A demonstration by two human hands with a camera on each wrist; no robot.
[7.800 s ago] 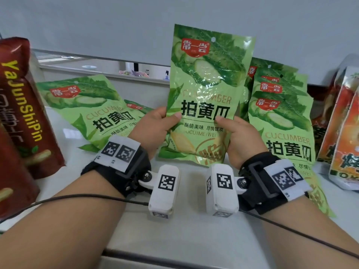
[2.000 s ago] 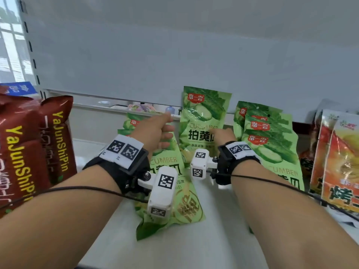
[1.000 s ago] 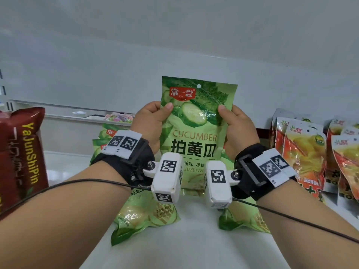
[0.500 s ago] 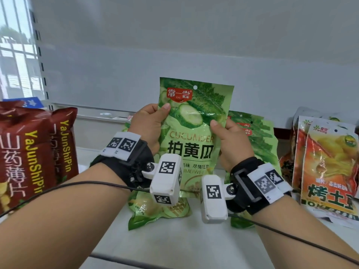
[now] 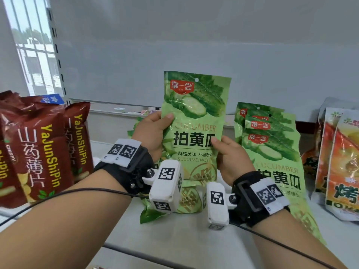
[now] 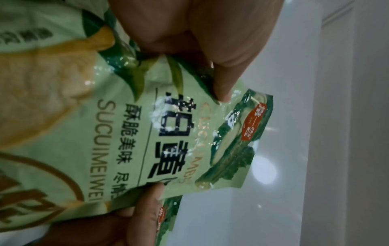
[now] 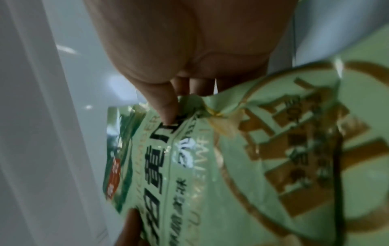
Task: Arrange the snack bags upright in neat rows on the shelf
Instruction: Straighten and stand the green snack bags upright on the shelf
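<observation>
Cucumber snack bag [image 5: 195, 121]: held upright above the white shelf [image 5: 174, 237], left of the leaning row of cucumber bags [image 5: 272, 144]. Left hand [image 5: 153, 133] and right hand [image 5: 231, 156] pinch its side edges. Likely light, glossy, slippery film; contents probably crushable. Best held by the side seams.

soft window daylight, blurry wrist views
</observation>
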